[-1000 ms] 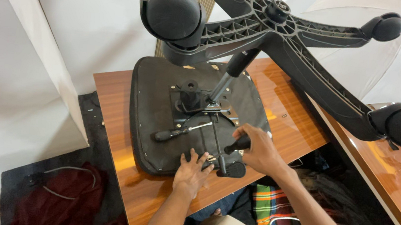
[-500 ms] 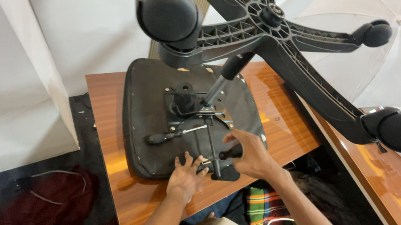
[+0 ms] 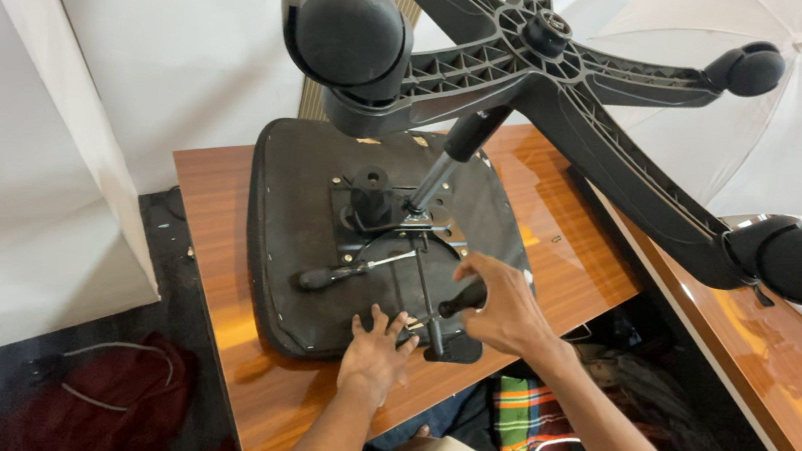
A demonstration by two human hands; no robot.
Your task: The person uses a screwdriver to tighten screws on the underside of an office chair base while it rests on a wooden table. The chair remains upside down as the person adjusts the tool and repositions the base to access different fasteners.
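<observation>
The right hand (image 3: 504,313) has slid in toward the seat's middle since a second ago, fingers curled around a black lever knob (image 3: 463,295). The left hand (image 3: 375,346) lies flat, fingers spread and released, on the upturned seat pan (image 3: 293,243), which rests on the wooden table (image 3: 209,234). One screwdriver (image 3: 345,272) lies on the pan. It looks heavy, stiff and top-heavy; grip the pan's rim or the gas column. Beyond, one star base (image 3: 542,45), three castors showing.

No packages, labels, signs or screens can be made out.
</observation>
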